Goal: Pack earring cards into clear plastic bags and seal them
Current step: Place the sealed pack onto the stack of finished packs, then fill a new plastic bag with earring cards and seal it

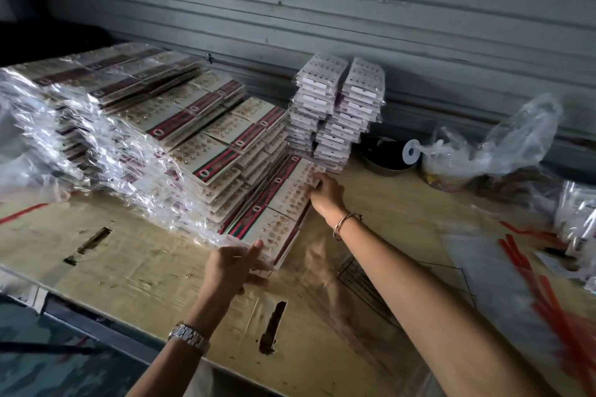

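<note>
A long bagged pack of earring cards (274, 200), white with red-green stripes, lies at the right foot of a big stepped pile of bagged card packs (145, 126). My left hand (238, 267) grips the pack's near end, thumb on top. My right hand (324, 190) holds its far right edge with curled fingers. Empty clear plastic bags with red seal strips (529, 271) lie on the table to the right.
Two tall stacks of white earring cards in bags (335, 113) stand behind the pack. A dark bowl (385, 155), a tape roll (411, 151) and crumpled plastic bags (503, 145) sit by the shutter wall. The cardboard-covered table (138, 261) has slots cut in it.
</note>
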`<state>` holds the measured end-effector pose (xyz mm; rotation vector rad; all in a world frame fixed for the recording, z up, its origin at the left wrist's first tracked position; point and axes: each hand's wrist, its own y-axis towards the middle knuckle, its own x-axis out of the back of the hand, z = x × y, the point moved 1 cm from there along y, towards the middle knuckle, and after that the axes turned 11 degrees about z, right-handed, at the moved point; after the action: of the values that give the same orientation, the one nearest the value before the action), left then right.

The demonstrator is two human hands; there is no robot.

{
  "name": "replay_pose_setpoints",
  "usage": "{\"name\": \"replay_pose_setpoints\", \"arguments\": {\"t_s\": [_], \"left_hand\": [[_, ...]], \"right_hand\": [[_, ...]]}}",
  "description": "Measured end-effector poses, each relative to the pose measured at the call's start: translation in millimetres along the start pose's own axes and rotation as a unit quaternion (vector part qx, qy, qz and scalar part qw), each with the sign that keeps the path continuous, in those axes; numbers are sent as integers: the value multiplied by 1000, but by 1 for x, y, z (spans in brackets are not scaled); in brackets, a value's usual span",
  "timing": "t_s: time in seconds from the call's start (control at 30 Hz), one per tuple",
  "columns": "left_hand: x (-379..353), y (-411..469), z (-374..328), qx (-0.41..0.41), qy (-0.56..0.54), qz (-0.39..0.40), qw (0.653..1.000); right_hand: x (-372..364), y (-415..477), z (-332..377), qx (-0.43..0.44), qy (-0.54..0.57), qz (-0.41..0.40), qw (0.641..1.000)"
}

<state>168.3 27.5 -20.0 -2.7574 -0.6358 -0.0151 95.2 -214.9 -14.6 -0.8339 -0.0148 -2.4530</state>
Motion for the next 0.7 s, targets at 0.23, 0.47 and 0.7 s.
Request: {"name": "replay_pose_setpoints", "arguments": {"t_s": [0.23,0.47,0.7], "left_hand": [[-5,5,3,60,-46,41,996],[-17,-2,6,46,93,124,987],[-68,-10,0,-376,346,120,851]], "right_hand": [[2,0,-22,14,-219,44,975],[36,-63,-7,102,-162,73,979],[50,-187,-53,139,-271,98,947]]}}
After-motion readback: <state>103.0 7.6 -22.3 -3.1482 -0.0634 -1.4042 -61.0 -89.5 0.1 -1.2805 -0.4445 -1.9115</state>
